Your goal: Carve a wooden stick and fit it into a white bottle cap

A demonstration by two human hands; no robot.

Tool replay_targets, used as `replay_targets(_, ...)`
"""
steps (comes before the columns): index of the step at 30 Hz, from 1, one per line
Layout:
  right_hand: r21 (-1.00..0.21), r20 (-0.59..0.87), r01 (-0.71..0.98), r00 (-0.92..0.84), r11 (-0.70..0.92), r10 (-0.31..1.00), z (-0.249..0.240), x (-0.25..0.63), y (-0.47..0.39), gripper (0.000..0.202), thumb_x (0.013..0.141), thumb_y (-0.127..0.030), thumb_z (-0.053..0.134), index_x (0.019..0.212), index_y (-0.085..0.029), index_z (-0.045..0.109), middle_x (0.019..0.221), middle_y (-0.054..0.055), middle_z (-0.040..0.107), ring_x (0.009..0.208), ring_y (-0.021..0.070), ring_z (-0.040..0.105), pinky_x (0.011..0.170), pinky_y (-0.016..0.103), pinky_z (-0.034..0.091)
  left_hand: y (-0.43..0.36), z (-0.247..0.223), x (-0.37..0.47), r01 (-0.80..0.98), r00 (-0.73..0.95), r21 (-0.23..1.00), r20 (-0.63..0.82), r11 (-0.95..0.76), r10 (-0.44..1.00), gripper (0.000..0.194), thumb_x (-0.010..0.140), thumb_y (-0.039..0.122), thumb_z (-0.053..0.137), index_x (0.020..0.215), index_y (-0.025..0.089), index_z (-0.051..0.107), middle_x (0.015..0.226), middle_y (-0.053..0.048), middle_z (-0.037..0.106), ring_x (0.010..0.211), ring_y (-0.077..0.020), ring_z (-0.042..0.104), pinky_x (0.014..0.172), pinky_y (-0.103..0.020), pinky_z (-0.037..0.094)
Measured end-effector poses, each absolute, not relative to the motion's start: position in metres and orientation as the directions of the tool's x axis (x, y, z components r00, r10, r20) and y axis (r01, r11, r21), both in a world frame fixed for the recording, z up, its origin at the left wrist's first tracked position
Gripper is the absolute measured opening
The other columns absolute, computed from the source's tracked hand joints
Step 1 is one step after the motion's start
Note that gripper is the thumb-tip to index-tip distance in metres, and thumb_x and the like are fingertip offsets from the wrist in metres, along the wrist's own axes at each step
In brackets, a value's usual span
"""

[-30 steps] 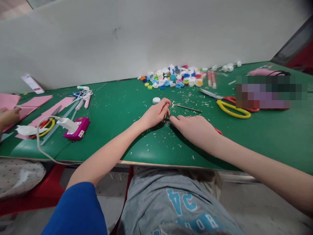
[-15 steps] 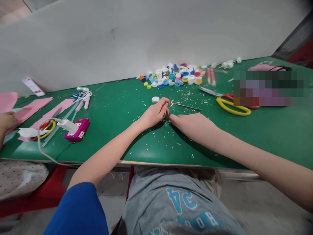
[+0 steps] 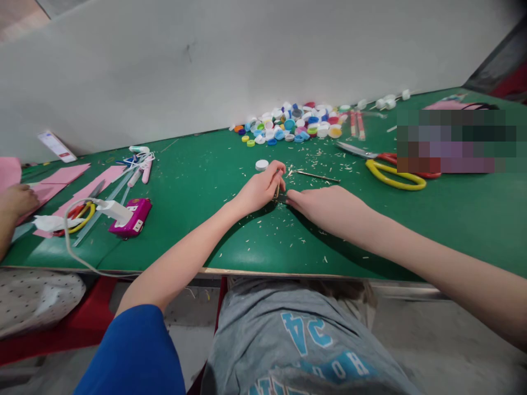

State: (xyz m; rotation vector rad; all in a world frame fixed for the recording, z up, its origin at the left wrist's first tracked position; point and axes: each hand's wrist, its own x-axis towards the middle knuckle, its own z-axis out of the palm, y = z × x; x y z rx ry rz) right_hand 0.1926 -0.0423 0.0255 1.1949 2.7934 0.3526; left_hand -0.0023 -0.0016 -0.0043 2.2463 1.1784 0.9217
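Nearest: grey cloth [image 3: 272, 334] with blue lettering over the lap, blue sleeve [image 3: 132, 354] on the left arm. Then the front edge of the green table [image 3: 230, 247], pale shavings [image 3: 302, 240] strewn on it.

Left hand [image 3: 259, 193]: fingers curled in, pinching a thin pale stick [image 3: 277, 190], which stands steeply at the fingertips, just above the tabletop. Right hand [image 3: 331, 204]: knuckles up, thumb and fingers together on a small dark flat piece [image 3: 282, 198]; looks like a blade, mostly hidden. The flat piece meets the stick's lower part; exact contact too small to tell. Hands just beside each other.

Off left at about the same depth: magenta power socket [image 3: 130, 218] with white plug [image 3: 115, 211] in it, white cable [image 3: 68, 241] looping to the table edge. Beside it, yellow-and-red-handled scissors [image 3: 87, 216], partly under white tissue [image 3: 55, 223]. Another person's hand [image 3: 18, 200] rests at pink sheets [image 3: 61, 178].

Just past the hands: thin metal rod [image 3: 317, 176] lying flat, white cap [image 3: 262, 164] near the left hand. Right: large scissors [image 3: 396, 175], one handle yellow, one red, blades parted slightly; pixelated patch beside them.

Far: heap of coloured caps [image 3: 290, 126] near the pale wall [image 3: 230, 60]; red-and-clear strips [image 3: 357, 125] to its right.
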Motion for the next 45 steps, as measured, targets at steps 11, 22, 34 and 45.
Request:
replay_targets(11,0.214,0.033,0.714,-0.687,0.666,0.726,0.0253,0.1947,-0.0455,0.033,0.101,-0.035,0.028,0.096,-0.02,0.057,0.075,0.003,0.066,0.055,0.0143,0.055,0.051,0.028,0.018,-0.0016,-0.0046,-0.0034,0.537,0.416,0.646,0.357,-0.543,0.837,0.024,0.102,0.033,0.026,0.111,0.02,0.045,0.08,-0.002,0.07,0.066,-0.0097,0.061,0.074,-0.026,0.05)
replay_targets(22,0.276,0.088,0.7,-0.7,0.658,0.708,0.0219,0.1954,-0.0405,0.033,0.101,-0.03,0.028,0.109,-0.019,0.058,0.08,0.005,0.068,0.058,0.0147,0.056,0.053,0.029,0.017,0.001,-0.007,-0.0042,0.53,0.41,0.651,0.364,-0.543,0.837,0.025,0.102,0.032,0.025,0.111,0.02,0.045,0.083,-0.002,0.07,0.07,-0.0093,0.062,0.076,-0.026,0.049)
replay_targets(34,0.295,0.144,0.705,-0.7,0.645,0.699,0.0179,0.1937,-0.0388,0.036,0.102,-0.033,0.027,0.109,-0.019,0.059,0.078,0.004,0.068,0.055,0.0129,0.053,0.052,0.028,0.013,-0.0027,-0.0029,-0.0036,0.571,0.415,0.605,0.371,-0.556,0.831,0.023,0.102,0.031,0.027,0.111,0.02,0.045,0.083,-0.002,0.071,0.069,-0.0094,0.063,0.076,-0.025,0.05)
replay_targets(45,0.281,0.126,0.71,-0.695,0.646,0.708,0.0168,0.1936,-0.0404,0.033,0.101,-0.031,0.029,0.109,-0.018,0.058,0.075,0.004,0.068,0.052,0.0137,0.052,0.051,0.028,0.015,-0.0023,-0.0026,-0.0035,0.581,0.417,0.602,0.357,-0.547,0.836,0.025,0.102,0.032,0.026,0.112,0.02,0.045,0.083,-0.002,0.071,0.069,-0.0102,0.063,0.077,-0.026,0.05)
